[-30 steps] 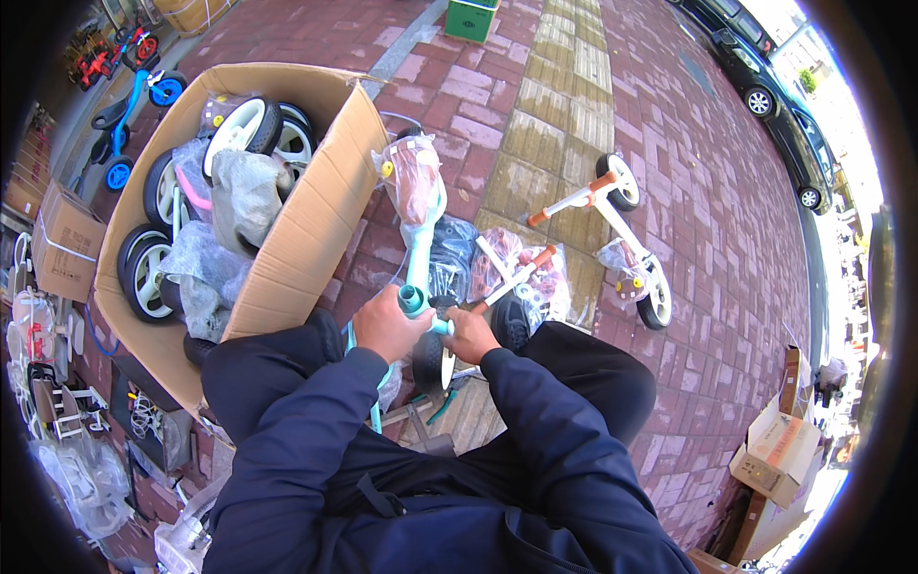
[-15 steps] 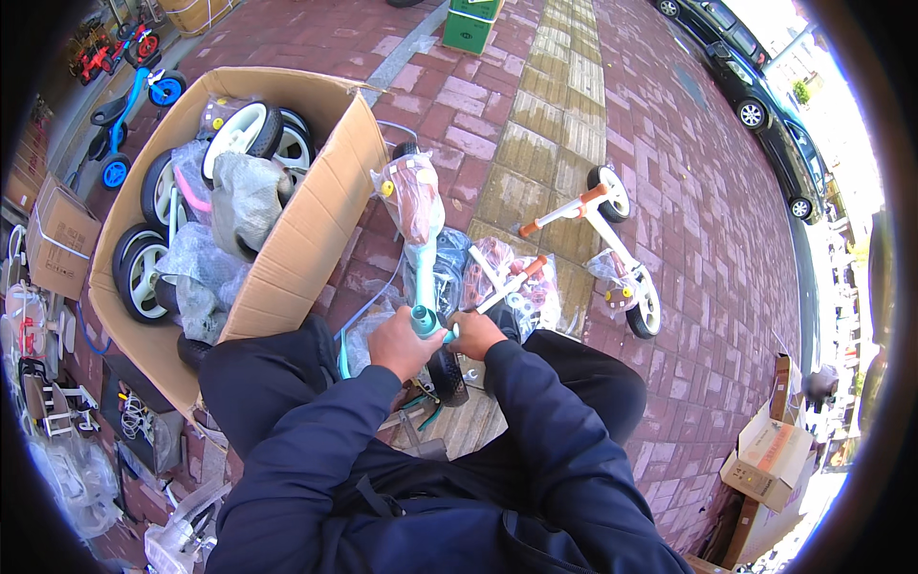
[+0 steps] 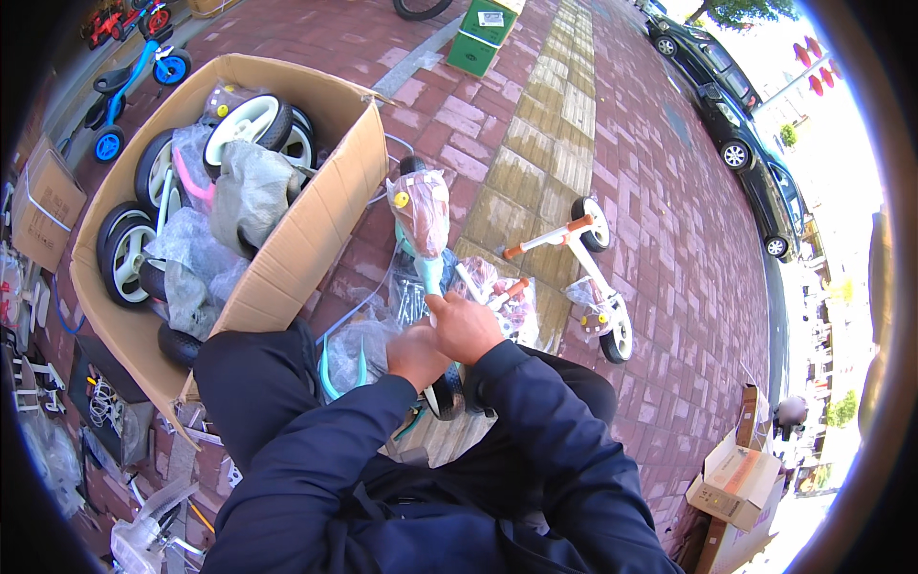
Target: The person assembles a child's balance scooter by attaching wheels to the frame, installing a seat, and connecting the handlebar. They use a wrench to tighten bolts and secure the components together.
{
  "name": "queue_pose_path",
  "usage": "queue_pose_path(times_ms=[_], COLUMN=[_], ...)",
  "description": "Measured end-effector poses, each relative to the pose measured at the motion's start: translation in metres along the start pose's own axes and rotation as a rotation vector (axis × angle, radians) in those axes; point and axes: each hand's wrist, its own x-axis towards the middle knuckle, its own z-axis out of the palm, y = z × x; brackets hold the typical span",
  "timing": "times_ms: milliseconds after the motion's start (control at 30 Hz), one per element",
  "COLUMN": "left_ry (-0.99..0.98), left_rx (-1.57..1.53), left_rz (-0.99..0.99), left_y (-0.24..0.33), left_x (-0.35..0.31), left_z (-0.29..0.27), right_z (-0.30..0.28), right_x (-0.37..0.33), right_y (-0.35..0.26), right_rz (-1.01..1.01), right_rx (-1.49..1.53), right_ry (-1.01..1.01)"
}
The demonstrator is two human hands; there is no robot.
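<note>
A mint-green child's balance bike [image 3: 432,277] stands between my knees, its plastic-wrapped seat [image 3: 421,212] pointing away from me. The black-tyred wheel [image 3: 446,396] at its near end sits just below my hands. My left hand [image 3: 417,354] is closed around the bike's near end, with most of its fingers hidden. Across the top of that end lies my right hand [image 3: 467,327], closed and touching the left. A mint-green curved part [image 3: 330,368] in clear plastic lies by my left knee. Bagged parts [image 3: 516,306] with orange-gripped handlebars lie beyond my right hand.
At left, a large open carton [image 3: 296,277] holds white-rimmed wheels and wrapped parts. A white balance bike with orange grips [image 3: 593,258] rests on the paving to the right. Farther off are a green box [image 3: 478,43], a blue tricycle [image 3: 129,86] and an opened carton [image 3: 736,478].
My right hand has moved up and left onto the top of the bike's near end. The left hand has shifted slightly lower, beneath it. The view has tilted a little.
</note>
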Motion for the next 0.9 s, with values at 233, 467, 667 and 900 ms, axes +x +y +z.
queue_pose_path(times_ms=[233,467,667,900], left_ry=[-0.018,0.005,-0.275,-0.232], left_rx=[-0.047,-0.158,-0.216,-0.392], left_rz=[0.052,0.126,-0.032,0.045], left_y=[-0.003,-0.043,-0.066,-0.076], left_x=[0.002,-0.002,0.008,0.009], left_z=[0.006,0.061,0.091,0.107], right_z=[0.002,-0.001,-0.02,0.007], right_x=[0.009,0.0,-0.019,-0.024], right_y=[0.018,0.036,0.035,0.031], right_rz=[-0.079,-0.117,-0.028,-0.096], right_rx=[0.057,0.198,0.491,0.29], right_ry=[-0.016,-0.032,-0.148,0.141])
